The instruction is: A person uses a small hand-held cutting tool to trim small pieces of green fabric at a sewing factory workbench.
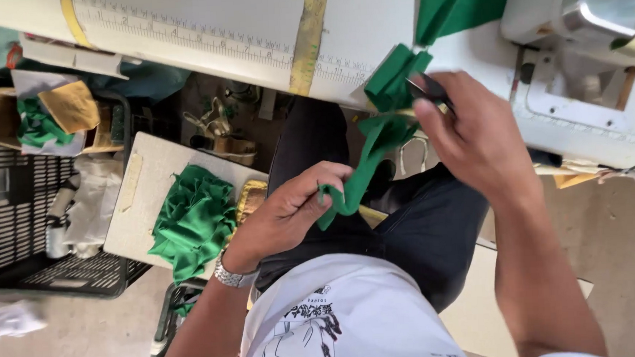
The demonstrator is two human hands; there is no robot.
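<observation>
My left hand [293, 205] pinches the lower end of a narrow green fabric strip [364, 165] above my lap. The strip runs up to the sewing table's edge, where more green fabric [392, 77] lies folded. My right hand [474, 130] is closed on a small dark cutting tool [429, 89], probably scissors, right where the strip meets the folded piece. A silver watch [232, 277] sits on my left wrist.
A white sewing table [251, 22] with a printed ruler and yellow tape spans the top; a sewing machine [592, 34] stands at right. A pile of green pieces [193, 221] lies on a board at left, beside a black crate [37, 215] holding cloth.
</observation>
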